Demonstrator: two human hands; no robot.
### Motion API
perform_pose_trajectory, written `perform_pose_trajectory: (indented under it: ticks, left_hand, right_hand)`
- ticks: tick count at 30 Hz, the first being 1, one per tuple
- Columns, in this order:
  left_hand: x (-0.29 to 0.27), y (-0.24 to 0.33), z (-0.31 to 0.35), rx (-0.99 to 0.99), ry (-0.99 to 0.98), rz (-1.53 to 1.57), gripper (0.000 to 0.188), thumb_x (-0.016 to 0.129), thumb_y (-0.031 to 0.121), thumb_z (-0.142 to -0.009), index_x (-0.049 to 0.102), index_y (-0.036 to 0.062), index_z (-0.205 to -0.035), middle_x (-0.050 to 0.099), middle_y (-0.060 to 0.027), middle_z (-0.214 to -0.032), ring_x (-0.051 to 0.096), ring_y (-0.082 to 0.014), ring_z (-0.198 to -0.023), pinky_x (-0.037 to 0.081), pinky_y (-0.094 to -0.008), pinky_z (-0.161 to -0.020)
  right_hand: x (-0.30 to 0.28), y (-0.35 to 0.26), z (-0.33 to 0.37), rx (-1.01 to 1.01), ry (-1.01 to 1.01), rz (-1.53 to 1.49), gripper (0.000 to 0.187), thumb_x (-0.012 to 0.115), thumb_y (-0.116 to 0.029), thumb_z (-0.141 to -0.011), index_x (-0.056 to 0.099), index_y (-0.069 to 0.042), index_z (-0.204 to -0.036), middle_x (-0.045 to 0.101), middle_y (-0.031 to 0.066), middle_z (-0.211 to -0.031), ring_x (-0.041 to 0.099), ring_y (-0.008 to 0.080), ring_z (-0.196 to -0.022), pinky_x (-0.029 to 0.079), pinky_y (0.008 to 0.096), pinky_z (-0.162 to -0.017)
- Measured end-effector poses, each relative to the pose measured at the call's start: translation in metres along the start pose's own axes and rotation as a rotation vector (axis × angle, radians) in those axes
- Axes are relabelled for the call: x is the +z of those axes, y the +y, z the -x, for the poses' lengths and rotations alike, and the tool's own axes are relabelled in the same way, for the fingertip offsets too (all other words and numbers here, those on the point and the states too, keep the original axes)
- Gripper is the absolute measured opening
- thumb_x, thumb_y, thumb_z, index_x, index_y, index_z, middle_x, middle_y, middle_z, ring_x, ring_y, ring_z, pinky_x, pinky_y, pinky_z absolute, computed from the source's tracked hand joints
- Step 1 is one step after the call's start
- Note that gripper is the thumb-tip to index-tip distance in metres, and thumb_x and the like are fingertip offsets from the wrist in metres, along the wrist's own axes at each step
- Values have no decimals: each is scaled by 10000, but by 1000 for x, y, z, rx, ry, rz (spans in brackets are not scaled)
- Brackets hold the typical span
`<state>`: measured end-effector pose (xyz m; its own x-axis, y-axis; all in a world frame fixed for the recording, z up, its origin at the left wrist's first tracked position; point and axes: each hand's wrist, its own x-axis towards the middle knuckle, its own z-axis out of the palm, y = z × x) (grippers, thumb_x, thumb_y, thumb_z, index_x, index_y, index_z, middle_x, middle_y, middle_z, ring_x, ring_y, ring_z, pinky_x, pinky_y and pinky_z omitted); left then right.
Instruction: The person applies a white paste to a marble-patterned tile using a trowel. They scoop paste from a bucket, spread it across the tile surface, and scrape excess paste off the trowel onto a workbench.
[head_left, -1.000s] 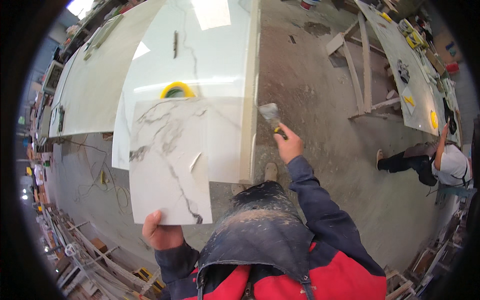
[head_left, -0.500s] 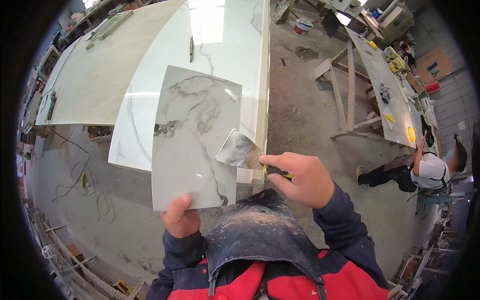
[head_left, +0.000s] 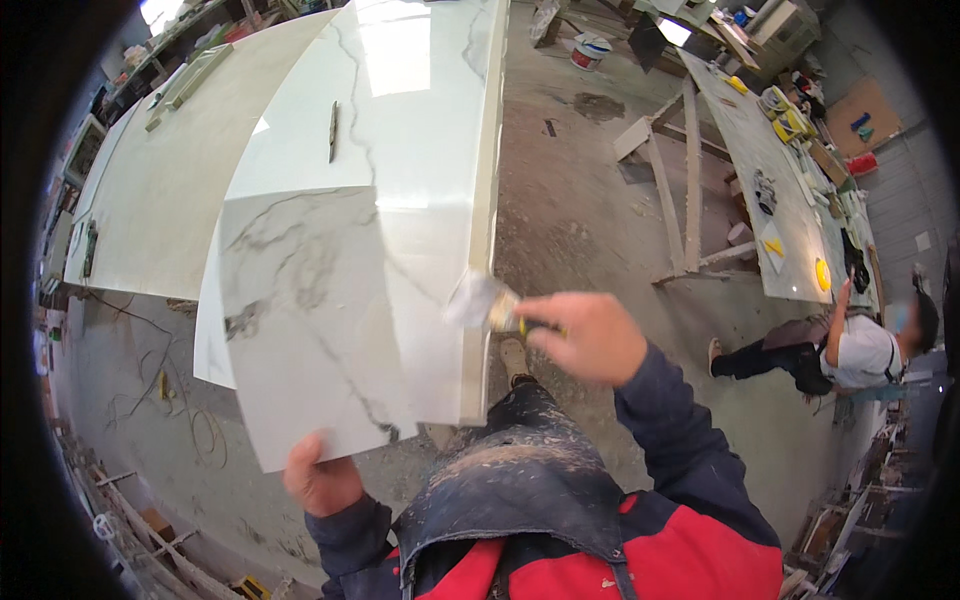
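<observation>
My left hand (head_left: 322, 478) grips the near edge of a thin, grey-white marbled panel (head_left: 300, 310), thumb on top. The panel lies tilted across a large glossy white marbled slab (head_left: 425, 150). My right hand (head_left: 590, 340) is closed around the black-and-yellow handle of a putty knife (head_left: 475, 300). Its wide blade, smeared by motion, is over the slab near its right edge, to the right of the panel. Whether the blade touches the slab I cannot tell. Farther up on the slab lies a narrow dark strip-like tool (head_left: 333, 132).
Left of the slab lies a beige sheet (head_left: 230, 130). At right, a long worktable (head_left: 770, 225) on a wooden frame (head_left: 690, 170) carries tools and containers, with a person (head_left: 860, 345) beside it. A white bucket (head_left: 590, 52) stands beyond. Loose cable (head_left: 205, 430) lies on the floor at left.
The marbled panel and my left hand have moved left and nearer. The putty knife blade, earlier at the panel's right edge, is now apart from it and turned. The view has shifted slightly.
</observation>
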<state>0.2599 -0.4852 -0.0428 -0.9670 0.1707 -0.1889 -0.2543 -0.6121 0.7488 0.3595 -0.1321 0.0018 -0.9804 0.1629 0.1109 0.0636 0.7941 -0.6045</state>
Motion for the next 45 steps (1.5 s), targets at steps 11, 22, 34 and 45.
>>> perform_pose_trajectory:
  ticks: [11,22,34,45]
  left_hand:
    - [74,-35,42,116,271,-72,647,559,152,-840,425,18,-1459,529,-147,-1430,507,-335,-1305,393,-520,-1099]
    - [108,-52,77,114,254,-24,660,551,128,-845,412,44,-1484,493,-140,-1478,467,-340,-1354,356,-516,-1134]
    - [111,-57,78,187,350,-58,672,552,140,-821,413,20,-1467,518,-147,-1440,494,-341,-1321,376,-508,-1117]
    - [95,-59,63,112,208,133,631,552,132,-841,435,31,-1453,532,-155,-1426,519,-349,-1299,423,-536,-1070]
  right_hand:
    - [48,249,-158,563,140,-1399,410,626,-174,-968,568,-23,-1345,686,79,-907,586,95,-588,458,237,-482]
    - [83,255,-198,607,174,-1162,474,647,-171,-941,564,-35,-1387,672,39,-877,546,75,-550,425,231,-469]
    - [110,249,-122,589,116,-900,465,708,-190,-884,633,-58,-1323,702,78,-934,617,119,-631,512,280,-595]
    - [37,199,-86,625,145,-772,496,715,-210,-855,625,-33,-1309,720,142,-1094,686,207,-923,532,311,-825]
